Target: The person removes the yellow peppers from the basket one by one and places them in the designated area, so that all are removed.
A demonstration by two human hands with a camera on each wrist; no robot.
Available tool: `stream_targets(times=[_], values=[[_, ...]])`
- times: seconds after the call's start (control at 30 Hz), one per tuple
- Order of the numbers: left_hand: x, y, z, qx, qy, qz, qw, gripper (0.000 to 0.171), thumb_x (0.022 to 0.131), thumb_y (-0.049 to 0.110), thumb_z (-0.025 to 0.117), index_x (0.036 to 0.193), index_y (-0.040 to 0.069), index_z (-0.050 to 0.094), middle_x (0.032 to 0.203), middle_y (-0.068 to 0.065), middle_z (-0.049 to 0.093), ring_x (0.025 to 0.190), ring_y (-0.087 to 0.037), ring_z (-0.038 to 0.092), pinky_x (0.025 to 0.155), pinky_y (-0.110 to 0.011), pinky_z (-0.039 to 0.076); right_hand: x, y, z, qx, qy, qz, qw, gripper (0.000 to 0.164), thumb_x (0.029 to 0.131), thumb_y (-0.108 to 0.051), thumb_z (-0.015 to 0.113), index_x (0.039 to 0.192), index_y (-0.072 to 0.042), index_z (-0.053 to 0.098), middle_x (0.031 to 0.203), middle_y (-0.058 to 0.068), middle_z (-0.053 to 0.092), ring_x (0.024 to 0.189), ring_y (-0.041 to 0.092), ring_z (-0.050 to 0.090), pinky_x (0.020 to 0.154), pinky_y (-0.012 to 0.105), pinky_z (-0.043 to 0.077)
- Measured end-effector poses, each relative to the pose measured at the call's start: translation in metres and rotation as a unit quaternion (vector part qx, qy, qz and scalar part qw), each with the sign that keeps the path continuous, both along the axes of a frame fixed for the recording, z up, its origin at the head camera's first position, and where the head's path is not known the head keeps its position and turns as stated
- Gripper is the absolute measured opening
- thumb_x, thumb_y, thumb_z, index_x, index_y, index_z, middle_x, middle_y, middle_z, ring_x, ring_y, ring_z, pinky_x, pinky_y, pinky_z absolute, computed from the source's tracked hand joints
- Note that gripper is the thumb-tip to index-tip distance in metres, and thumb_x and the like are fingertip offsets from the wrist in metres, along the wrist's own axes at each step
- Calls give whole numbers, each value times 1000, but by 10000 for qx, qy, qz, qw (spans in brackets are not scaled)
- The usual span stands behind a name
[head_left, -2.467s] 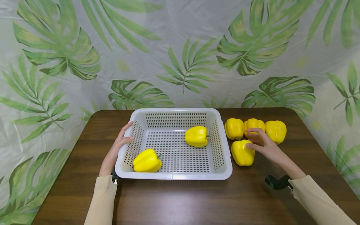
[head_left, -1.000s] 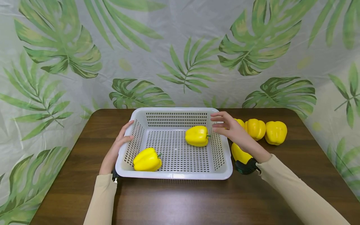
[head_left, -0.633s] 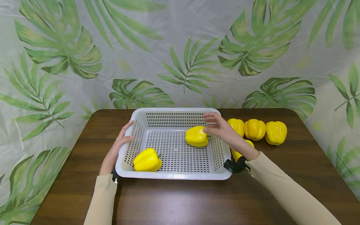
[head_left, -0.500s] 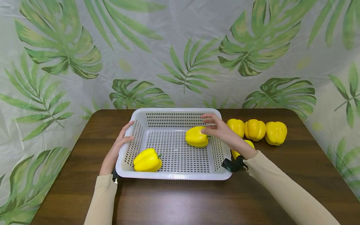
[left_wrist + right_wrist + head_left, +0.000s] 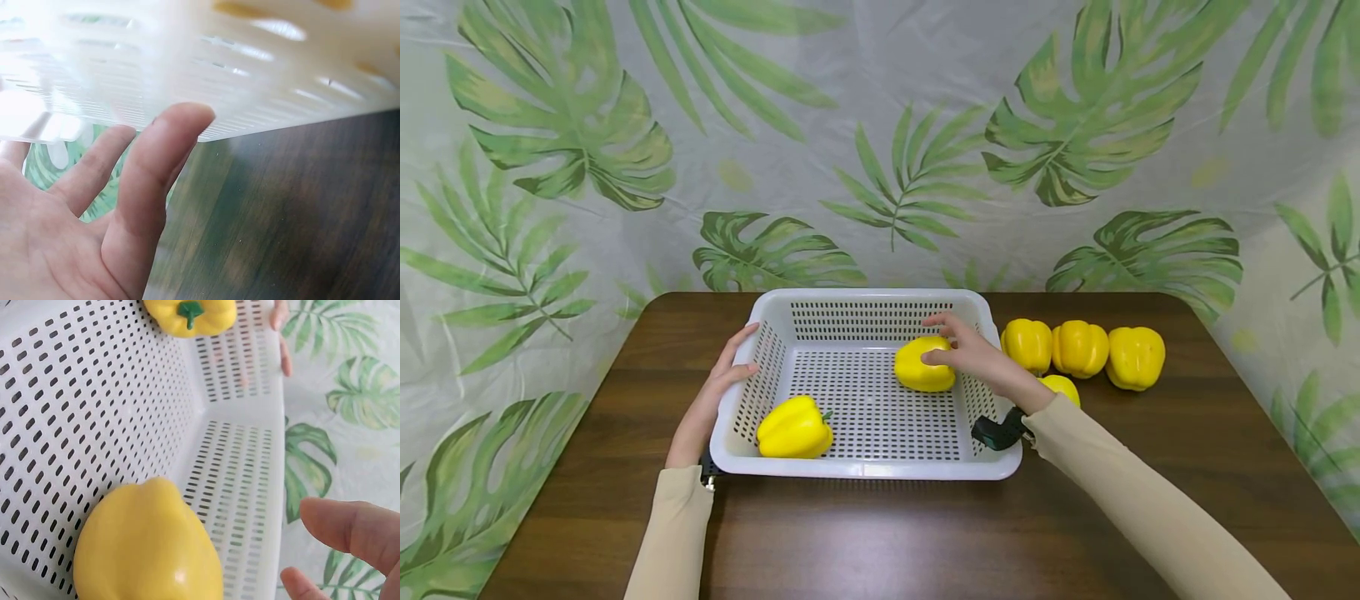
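Note:
A light grey perforated plastic basket (image 5: pixel 865 468) stands on the table with two yellow bell peppers inside. One bell pepper (image 5: pixel 794 427) lies in its front left corner, its green stem also showing in the right wrist view. The other bell pepper (image 5: pixel 917 364) is on the right side of the basket, under my right hand (image 5: pixel 973 358). That hand reaches over the right rim with fingers spread and loosely bent; the right wrist view shows a gap between its fingertips and the pepper (image 5: pixel 150 550). My left hand (image 5: pixel 711 400) rests against the basket's left side, fingers and thumb apart, touching the outer wall.
Right of the basket, several more yellow bell peppers (image 5: pixel 1137 358) stand on the brown wooden table (image 5: pixel 865 542). One of them (image 5: pixel 1062 388) is partly hidden behind my right forearm. A leaf-patterned cloth (image 5: pixel 895 167) hangs behind the table.
My right hand has moved left, away from the peppers outside, holding nothing, over the basket's rim to the pepper inside. My left hand and the peppers have stayed in place.

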State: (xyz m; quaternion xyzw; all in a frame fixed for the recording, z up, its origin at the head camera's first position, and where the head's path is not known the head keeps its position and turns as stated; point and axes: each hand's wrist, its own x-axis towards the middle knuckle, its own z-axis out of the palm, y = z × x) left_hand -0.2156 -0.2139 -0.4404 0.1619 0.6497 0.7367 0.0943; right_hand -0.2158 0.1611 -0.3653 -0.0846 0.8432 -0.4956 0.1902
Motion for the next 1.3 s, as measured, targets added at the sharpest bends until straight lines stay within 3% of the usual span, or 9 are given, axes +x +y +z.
stream_targets(times=[0.37, 0.77, 1.1, 1.3], values=[[0, 0, 1, -56, -52, 29, 10000, 62, 96, 4, 33, 151, 31, 23, 156, -20, 7, 132, -50, 22, 94, -67, 26, -6, -11, -5, -2, 39, 45, 10000, 57, 91, -9, 60, 142, -2, 37, 149, 21, 28, 137, 40, 22, 107, 55, 23], [-1, -1, 1, -56, -27, -46, 10000, 62, 96, 3, 33, 151, 29, 22, 156, -20, 6, 132, -49, 21, 96, -59, 31, -1, -12, -7, 697, 23, 61, 9975, 68, 89, -13, 61, 147, 2, 28, 151, 24, 25, 134, 39, 28, 107, 55, 23], [0, -1, 1, -177, -20, 64, 9998, 61, 96, 4, 35, 151, 28, 23, 156, -20, 9, 131, -50, 24, 94, -61, 32, -8, -16, -15, 644, -96, 235, 9976, 70, 88, -14, 62, 147, -1, 28, 150, 23, 28, 129, 36, 34, 106, 50, 27], [0, -1, 1, -165, -12, 17, 9999, 61, 97, 4, 34, 152, 28, 22, 156, -20, 7, 131, -49, 23, 93, -51, 39, -12, -18, -19, 522, -91, 415, 9977, 68, 86, -10, 62, 148, -5, 32, 150, 19, 29, 129, 35, 34, 105, 50, 29]])
